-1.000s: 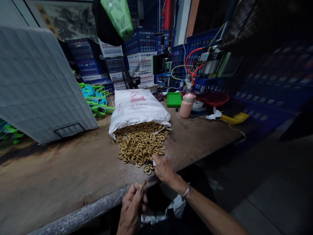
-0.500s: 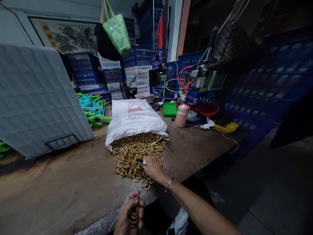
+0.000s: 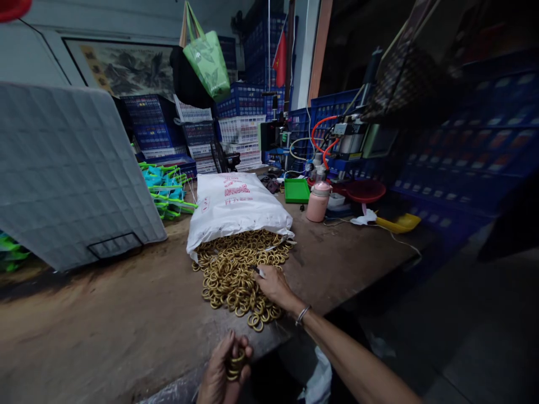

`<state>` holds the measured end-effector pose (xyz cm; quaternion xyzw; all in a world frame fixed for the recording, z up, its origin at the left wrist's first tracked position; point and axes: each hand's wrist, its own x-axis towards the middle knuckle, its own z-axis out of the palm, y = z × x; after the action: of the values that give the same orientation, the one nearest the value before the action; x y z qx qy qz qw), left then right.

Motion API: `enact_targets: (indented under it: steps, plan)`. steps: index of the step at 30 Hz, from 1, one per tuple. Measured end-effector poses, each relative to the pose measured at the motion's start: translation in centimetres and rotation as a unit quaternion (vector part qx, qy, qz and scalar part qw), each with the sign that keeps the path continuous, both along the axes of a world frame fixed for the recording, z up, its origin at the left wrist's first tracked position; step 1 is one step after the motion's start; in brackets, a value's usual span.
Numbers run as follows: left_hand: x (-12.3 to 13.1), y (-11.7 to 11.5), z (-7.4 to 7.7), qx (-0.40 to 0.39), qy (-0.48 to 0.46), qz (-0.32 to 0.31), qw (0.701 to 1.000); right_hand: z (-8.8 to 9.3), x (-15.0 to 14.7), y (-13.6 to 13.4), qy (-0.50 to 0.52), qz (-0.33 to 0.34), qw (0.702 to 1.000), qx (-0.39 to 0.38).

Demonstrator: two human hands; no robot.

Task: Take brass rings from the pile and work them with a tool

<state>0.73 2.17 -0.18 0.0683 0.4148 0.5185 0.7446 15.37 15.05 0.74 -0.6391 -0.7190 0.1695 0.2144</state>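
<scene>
A heap of brass-coloured rings [image 3: 231,280] spills from the mouth of a white printed sack [image 3: 240,205] onto the table. At the heap's right side, my right hand [image 3: 273,287] reaches in with its fingers closed around a small dark-tipped object [image 3: 256,270]; its exact kind is unclear. White shows at the thumb side of that hand, and a metal bangle [image 3: 302,315] circles the wrist. Below the heap, at the table's front edge, my left hand [image 3: 221,365] is curled around several brass rings [image 3: 236,365].
On the left stands a large grey quilted panel [image 3: 76,174], with green and blue hangers [image 3: 168,191] behind it. A green tray [image 3: 296,191], a pink bottle [image 3: 318,202], a red dish [image 3: 365,191] and a yellow scoop [image 3: 399,223] are farther right. Stacked crates [image 3: 151,120] line the back.
My right hand has shifted slightly over the right side of the heap. My left hand still holds rings, its fingers a little rearranged. The whole view has moved slightly.
</scene>
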Motion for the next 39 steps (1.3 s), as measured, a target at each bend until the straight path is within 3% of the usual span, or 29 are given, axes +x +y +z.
enact_targets:
  steps: [5,11,16,19,24,32,35,39]
  plan:
    - [0.2,1.2,0.3,0.062,0.014,-0.017,0.998,0.3,1.0,-1.6,0.12,0.088,0.987,0.055]
    - [1.4,2.0,0.5,0.147,0.166,0.009,0.975,0.5,0.9,-5.4,0.204,0.184,0.961,0.034]
    - [1.6,1.8,-0.2,0.168,0.267,-0.013,0.949,0.5,0.2,-7.1,0.236,0.185,0.954,-0.01]
    - [1.4,1.5,-0.3,0.171,0.287,-0.019,0.942,0.6,0.0,-7.3,0.264,0.174,0.946,-0.07]
    - [1.2,1.3,0.3,0.185,0.321,-0.004,0.929,0.4,-0.1,-7.1,0.361,0.139,0.9,-0.2]
    - [0.3,1.3,0.2,0.351,0.439,-0.033,0.826,0.3,-0.3,-7.3,0.382,0.149,0.84,-0.355]
    - [0.1,1.2,0.2,0.338,0.466,-0.024,0.818,0.4,-0.4,-7.7,0.376,0.141,0.853,-0.333]
    - [0.1,1.0,0.5,0.282,0.501,0.021,0.818,0.6,-0.5,-8.2,0.356,0.114,0.905,-0.204]
